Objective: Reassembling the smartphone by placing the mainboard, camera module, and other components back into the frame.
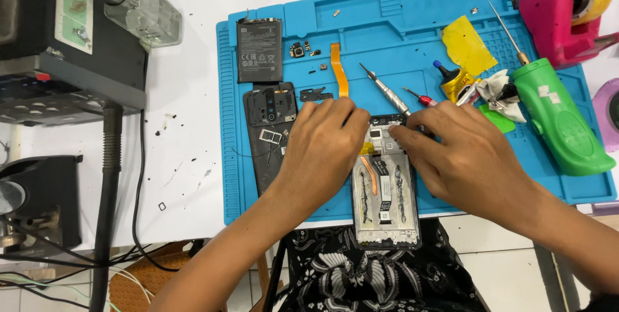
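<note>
Head view: both hands work at the top end of an opened phone point(385, 189) on the blue mat point(400, 22). Left hand point(322, 151) fingers press together on its upper edge; right hand point(467, 157) fingers pinch there, what they hold is hidden. The battery point(259, 49), back cover point(269, 131) and orange flex cable point(340, 70) already lie out beyond the left fingers; the board stays inside.

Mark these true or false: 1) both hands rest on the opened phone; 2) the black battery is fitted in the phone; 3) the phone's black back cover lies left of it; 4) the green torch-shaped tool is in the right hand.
1) True: the left hand and right hand touch the top of the opened black phone frame.
2) False: the flat black battery lies apart on the blue work mat.
3) True: the black back cover lies left.
4) False: the green torch-shaped tool lies on the mat, untouched.
</note>
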